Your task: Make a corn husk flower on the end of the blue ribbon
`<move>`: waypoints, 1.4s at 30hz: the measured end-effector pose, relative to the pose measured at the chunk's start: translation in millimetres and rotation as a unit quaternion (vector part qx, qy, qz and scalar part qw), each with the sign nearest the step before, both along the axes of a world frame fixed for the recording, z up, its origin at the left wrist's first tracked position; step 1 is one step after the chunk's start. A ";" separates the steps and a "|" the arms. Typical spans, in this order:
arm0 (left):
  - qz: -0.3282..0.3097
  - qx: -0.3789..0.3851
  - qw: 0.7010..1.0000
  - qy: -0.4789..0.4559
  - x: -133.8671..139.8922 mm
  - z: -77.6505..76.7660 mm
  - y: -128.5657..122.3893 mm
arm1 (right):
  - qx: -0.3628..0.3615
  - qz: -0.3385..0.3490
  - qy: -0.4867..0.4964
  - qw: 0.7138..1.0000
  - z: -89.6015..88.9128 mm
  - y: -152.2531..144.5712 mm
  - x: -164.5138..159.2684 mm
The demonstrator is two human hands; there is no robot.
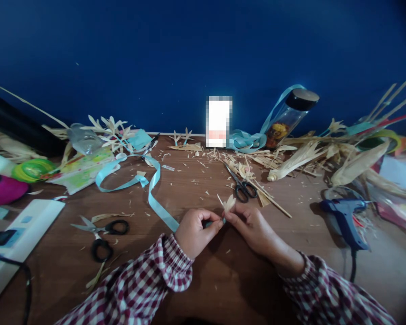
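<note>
My left hand (199, 230) and my right hand (252, 223) meet above the middle of the table, fingertips almost touching. Between the thumb and fingers of my right hand is a small pale corn-husk flower (228, 205), its petals pointing up. My left hand is pinched close to the base of the flower. A light blue ribbon (154, 192) runs from the back left of the table to my left hand, and a bit of blue shows at its fingers. Just beyond my hands lies a pair of black-handled scissors (246, 191) among husk scraps.
Open scissors (101, 246) lie at the left, beside a white power strip (37, 225). A blue glue gun (348, 219) with a cord rests at the right. Along the back wall are a tilted bottle (284, 119), a bright blurred screen (219, 121) and corn husks (294, 162).
</note>
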State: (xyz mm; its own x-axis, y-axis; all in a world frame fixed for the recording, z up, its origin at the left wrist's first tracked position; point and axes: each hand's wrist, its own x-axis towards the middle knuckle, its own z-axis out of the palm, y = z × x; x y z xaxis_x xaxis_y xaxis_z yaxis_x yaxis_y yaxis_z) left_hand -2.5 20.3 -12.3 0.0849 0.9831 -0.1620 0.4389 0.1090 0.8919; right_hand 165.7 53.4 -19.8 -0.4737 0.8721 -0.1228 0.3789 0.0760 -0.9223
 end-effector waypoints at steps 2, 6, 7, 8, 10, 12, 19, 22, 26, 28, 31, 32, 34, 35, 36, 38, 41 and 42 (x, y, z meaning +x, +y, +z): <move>0.011 0.002 1.000 0.007 2.2 -0.9 -1.8 | 0.010 -0.009 -0.009 1.000 -0.3 -1.0 -1.8; 0.037 0.012 0.999 0.016 6.4 -4.0 -4.7 | 0.014 -0.022 -0.011 1.000 -2.2 -0.6 -2.9; 0.039 0.014 0.999 0.017 6.8 -4.8 -4.8 | 0.007 -0.019 -0.005 1.000 -2.7 -0.1 -2.4; 0.040 0.016 0.999 0.015 6.7 -5.5 -4.5 | -0.002 -0.015 0.004 1.000 -3.1 0.4 -1.7; 0.040 0.020 0.999 0.009 5.6 -6.7 -3.3 | -0.019 -0.004 0.028 0.999 -3.3 1.4 -0.2; 0.040 0.024 0.999 0.006 4.1 -7.4 -2.1 | -0.022 0.005 0.040 0.999 -2.5 1.9 0.9; 0.033 0.031 0.999 0.030 4.8 -3.9 -4.2 | 0.002 0.002 0.011 1.000 1.4 0.8 -0.4; 0.035 0.043 0.997 0.053 6.5 -3.8 -6.2 | 0.034 -0.014 -0.014 0.999 1.9 -1.7 -1.8; 0.044 0.069 0.994 0.076 6.6 -7.7 -6.8 | 0.061 -0.027 -0.038 0.997 2.0 -3.3 -3.3; 0.042 0.073 0.994 0.073 5.2 -9.1 -6.0 | 0.050 -0.025 -0.035 0.998 1.8 -2.1 -3.3; 0.032 0.076 0.995 0.053 2.0 -9.3 -4.2 | 0.025 -0.022 -0.022 0.999 1.6 0.2 -2.8; 0.030 0.077 0.995 0.051 1.0 -9.0 -3.7 | 0.023 -0.023 -0.022 0.999 1.6 0.6 -2.7; 0.031 0.080 0.995 0.056 -0.3 -8.4 -3.1 | 0.029 -0.025 -0.028 0.999 1.6 0.5 -2.9; 0.034 0.082 0.994 0.060 -0.6 -8.0 -2.8 | 0.035 -0.026 -0.031 0.999 1.6 0.0 -3.2; 0.037 0.083 0.994 0.064 -0.6 -7.6 -2.6 | 0.040 -0.028 -0.033 0.998 1.5 -0.7 -3.6; 0.044 0.084 0.993 0.069 0.1 -7.0 -2.1 | 0.051 -0.033 -0.035 0.998 1.1 -2.1 -4.6; 0.051 0.081 0.993 0.072 2.3 -6.9 -2.1 | 0.057 -0.034 -0.041 0.997 0.4 -3.6 -5.5; 0.055 0.077 0.993 0.071 3.2 -7.1 -2.4 | 0.059 -0.033 -0.042 0.997 0.3 -4.0 -5.6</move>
State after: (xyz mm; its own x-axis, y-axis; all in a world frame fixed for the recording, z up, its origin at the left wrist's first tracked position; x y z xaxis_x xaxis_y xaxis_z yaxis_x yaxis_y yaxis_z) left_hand 0.7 17.9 -19.4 -0.0367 0.9993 -0.0117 0.5551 0.0301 0.8313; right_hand 160.1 49.5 -19.6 -0.4073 0.9117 -0.0547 0.4628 0.1544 -0.8729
